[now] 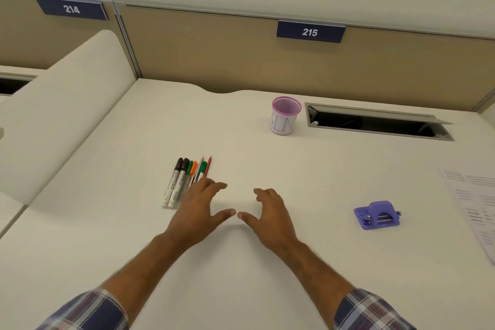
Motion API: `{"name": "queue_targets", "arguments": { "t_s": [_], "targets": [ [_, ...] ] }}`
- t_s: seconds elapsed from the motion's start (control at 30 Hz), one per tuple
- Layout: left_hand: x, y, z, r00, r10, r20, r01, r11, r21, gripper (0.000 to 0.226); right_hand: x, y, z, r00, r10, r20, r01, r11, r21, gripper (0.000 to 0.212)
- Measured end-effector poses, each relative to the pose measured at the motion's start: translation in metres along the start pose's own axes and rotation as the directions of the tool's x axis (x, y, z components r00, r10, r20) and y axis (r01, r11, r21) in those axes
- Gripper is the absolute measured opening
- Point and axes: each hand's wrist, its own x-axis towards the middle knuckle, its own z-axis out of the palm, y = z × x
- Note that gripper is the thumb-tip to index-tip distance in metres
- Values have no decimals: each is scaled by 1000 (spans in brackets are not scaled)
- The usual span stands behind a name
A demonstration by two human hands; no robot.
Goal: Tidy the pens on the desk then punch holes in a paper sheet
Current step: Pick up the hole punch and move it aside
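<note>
Several pens and pencils [184,177] lie side by side on the white desk [241,147], left of centre. My left hand [199,209] rests open just below them, its fingers covering the lower ends of the rightmost ones. My right hand [267,215] hovers open beside it, thumbs almost touching. A pink mesh pen cup [284,115] stands upright and empty at the back. A purple hole punch [377,215] sits to the right. A printed paper sheet [474,203] lies at the right edge, partly cut off.
An open cable slot [375,122] with a raised metal flap lies behind the punch, right of the cup. A white side partition [67,110] borders the desk on the left. Tan panels with labels 214 and 215 stand at the back.
</note>
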Motion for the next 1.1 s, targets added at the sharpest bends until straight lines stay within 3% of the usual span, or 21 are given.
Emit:
{"name": "queue_targets", "arguments": {
  "t_s": [0.17,0.57,0.77,0.9,1.0,1.1],
  "targets": [
    [3,40,31,997,51,64,-45,995,-94,56,-17,34,-42,994,52,-94,-49,998,28,60],
    [22,140,96,964,52,261,16,968,-251,58,-48,119,-127,948,183,-260,-173,983,60,38],
    [31,186,126,958,-40,283,112,963,-244,63,-53,159,-170,901,190,-390,-149,980,134,23],
    [37,215,148,956,-89,281,154,964,-218,67,-51,189,-194,876,263,-404,-231,965,127,53],
    [41,233,163,957,-109,267,167,964,-205,70,-45,207,-204,919,279,-278,-266,960,85,76],
    [44,247,176,959,-122,255,171,969,-177,72,-44,223,-210,959,259,-116,-259,966,12,84]
  ]
}}
